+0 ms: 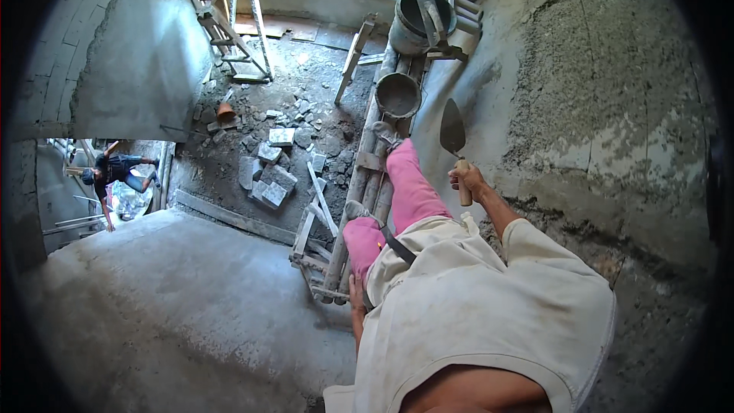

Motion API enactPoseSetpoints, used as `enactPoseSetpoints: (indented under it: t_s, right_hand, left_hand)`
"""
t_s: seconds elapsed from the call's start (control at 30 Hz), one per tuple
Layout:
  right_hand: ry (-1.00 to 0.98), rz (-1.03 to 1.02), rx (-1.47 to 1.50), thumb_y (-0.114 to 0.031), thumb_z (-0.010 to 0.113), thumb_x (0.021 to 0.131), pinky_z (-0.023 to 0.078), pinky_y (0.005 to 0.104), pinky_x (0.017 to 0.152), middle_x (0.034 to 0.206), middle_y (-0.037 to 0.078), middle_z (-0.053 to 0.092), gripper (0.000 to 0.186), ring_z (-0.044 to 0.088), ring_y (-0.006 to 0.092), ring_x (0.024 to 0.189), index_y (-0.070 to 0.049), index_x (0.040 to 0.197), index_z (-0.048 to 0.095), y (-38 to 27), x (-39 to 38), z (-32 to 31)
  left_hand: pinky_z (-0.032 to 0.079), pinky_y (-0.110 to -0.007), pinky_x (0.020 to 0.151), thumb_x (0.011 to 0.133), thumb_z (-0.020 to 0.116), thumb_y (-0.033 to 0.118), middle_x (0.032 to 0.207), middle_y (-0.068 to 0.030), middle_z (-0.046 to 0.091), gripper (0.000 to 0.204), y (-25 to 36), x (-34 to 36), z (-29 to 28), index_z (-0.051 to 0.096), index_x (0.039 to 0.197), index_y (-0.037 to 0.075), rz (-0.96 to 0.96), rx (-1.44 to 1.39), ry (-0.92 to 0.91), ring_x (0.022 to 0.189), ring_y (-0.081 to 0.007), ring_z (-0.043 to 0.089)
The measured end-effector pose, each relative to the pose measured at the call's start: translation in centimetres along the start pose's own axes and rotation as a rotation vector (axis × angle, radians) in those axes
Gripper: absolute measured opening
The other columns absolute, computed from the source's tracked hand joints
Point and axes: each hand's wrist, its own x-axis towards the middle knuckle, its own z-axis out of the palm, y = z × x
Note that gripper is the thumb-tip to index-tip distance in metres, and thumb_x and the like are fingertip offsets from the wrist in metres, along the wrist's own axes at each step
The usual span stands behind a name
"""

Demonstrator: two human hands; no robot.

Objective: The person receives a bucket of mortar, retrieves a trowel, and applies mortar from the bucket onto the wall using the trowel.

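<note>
My right hand (472,180) is wrapped round the wooden handle of a pointed trowel (453,128). Its metal blade points away from me, beside the wall on the right. My left hand (356,295) hangs by my left leg, fingers stretched along it and nothing visible in them. Ahead of my feet, a round bowl-like tub (398,95) sits on the scaffold poles (359,183) I stand on. Beyond it stands a larger bucket (422,24) with a flat-bladed tool or board across its mouth, its exact kind unclear.
Below the scaffold, broken blocks (274,185) and rubble cover the ground, with an orange container (225,112) nearby. A wooden trestle (237,46) stands far left. Rough, partly plastered wall (604,107) rises at right. Another person (118,172) is beyond an opening at left.
</note>
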Motion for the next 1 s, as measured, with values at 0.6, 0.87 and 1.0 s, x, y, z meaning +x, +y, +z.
enactPoseSetpoints:
  t_s: [0.6,0.87,1.0]
  right_hand:
    - [0.456,0.07,0.159,-0.029,0.08,0.07,0.057,0.0394,0.06,0.091,0.006,0.053,0.046,0.058,0.0201,0.076,-0.013,0.104,0.053,3.1,53.9,-1.9]
    - [0.353,-0.156,0.176,-0.026,0.078,0.076,0.052,0.0372,0.064,0.089,0.002,0.065,0.03,0.063,0.0184,0.074,-0.015,0.097,0.059,1.7,67.1,-5.5]
    - [0.472,-0.251,-0.229,-0.017,0.076,0.075,0.05,0.0372,0.063,0.085,0.003,0.059,0.026,0.059,0.019,0.074,-0.011,0.092,0.057,1.3,63.0,1.7]
  left_hand:
    - [0.019,-0.059,0.112,0.088,0.05,0.063,0.141,-0.0287,0.044,0.089,22.1,15.6,10.2,0.012,0.154,0.017,-0.641,0.341,0.065,0.131,-0.0501,0.038]
    - [0.024,-0.049,0.113,0.09,0.057,0.05,0.15,-0.0264,0.031,0.085,14.9,19.9,13.1,0.014,0.154,0.013,-0.424,-0.03,0.328,0.14,-0.044,0.025]
    - [0.03,-0.042,0.109,0.093,0.056,0.043,0.144,-0.0218,0.04,0.082,13.6,13.1,11.9,0.012,0.154,0.012,-0.487,-0.613,0.401,0.134,-0.034,0.036]
